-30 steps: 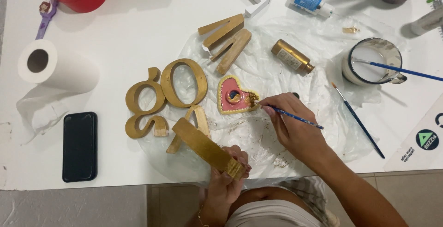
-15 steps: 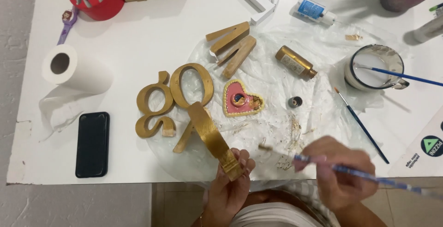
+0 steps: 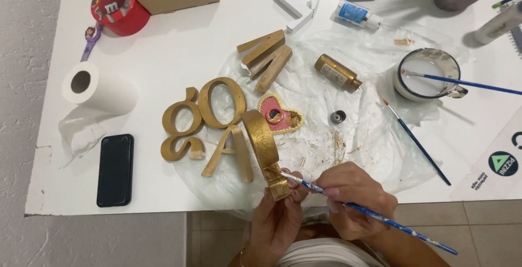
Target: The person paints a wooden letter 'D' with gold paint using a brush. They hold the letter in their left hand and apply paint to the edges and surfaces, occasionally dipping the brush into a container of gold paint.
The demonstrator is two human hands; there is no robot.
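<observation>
Gripping the gold letter (image 3: 265, 150) near the table edge (image 3: 109, 208), the left hand (image 3: 280, 218) is closed; the brush (image 3: 348, 204) is pinched by the right hand (image 3: 353, 202). Wet paint could be smudged by fingers.

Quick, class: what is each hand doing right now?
Left hand: closed on the gold letter.
Right hand: closed on the blue paintbrush.

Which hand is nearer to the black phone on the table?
Left. The left hand holds a gold piece, right of the phone. The right hand, with a brush, is farther right.
</observation>
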